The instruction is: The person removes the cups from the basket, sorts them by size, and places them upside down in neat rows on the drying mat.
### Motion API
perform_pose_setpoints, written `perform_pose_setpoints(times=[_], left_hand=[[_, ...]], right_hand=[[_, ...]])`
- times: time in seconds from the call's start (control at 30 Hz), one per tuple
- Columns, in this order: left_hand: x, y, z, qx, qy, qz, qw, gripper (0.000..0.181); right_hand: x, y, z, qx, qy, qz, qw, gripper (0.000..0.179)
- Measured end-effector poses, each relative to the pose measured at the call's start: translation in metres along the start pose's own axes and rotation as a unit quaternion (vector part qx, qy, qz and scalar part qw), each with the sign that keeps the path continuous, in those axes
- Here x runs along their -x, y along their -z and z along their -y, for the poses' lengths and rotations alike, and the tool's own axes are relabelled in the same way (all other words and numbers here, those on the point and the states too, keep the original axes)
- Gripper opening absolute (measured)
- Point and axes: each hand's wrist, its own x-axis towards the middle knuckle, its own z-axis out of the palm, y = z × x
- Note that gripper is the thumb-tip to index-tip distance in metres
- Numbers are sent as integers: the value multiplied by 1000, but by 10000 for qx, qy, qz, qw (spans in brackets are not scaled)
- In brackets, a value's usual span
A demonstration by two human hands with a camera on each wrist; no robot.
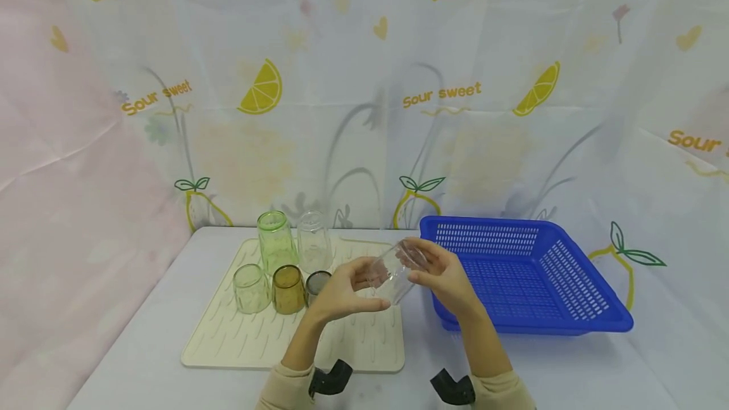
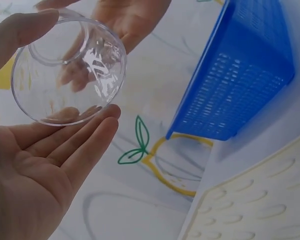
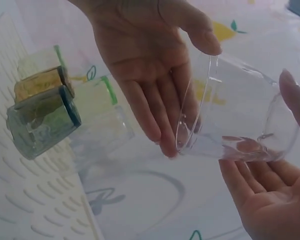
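A clear drinking glass [image 1: 393,274] is held tilted in the air between both hands, over the right edge of the drying mat [image 1: 364,350]. My left hand [image 1: 340,293] holds it at the open rim, thumb on one side and fingers on the other. At the base end, my right hand [image 1: 450,280] grips it between thumb and fingers. The right wrist view shows the glass [image 3: 240,107] lying sideways, the left thumb at its rim. Looking into its round mouth, the left wrist view shows nothing inside the glass [image 2: 40,92].
On the mat stand a tall green glass [image 1: 277,242], a tall clear glass [image 1: 314,248], a short pale green glass [image 1: 250,290], an amber glass [image 1: 288,290] and a dark grey glass [image 1: 316,283], partly behind the left hand. A blue plastic basket [image 1: 592,309] sits to the right.
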Motion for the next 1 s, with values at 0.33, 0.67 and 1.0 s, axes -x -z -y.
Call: perform_pose_setpoints(times=[0.33,0.67,1.0], left_hand=[[-2,-11,6,-814,94,-61,9966,55],[-1,-19,11,-668,130,-224,9974,56],[9,-17,16,-582,-65,-586,9966,63]], right_hand=[[-4,-4,2,786,-622,-42,9950,67],[-7,-11,0,1791,-453,-360,9821,59],[-8,-12,-4,2284,-353,-425,9720,59]])
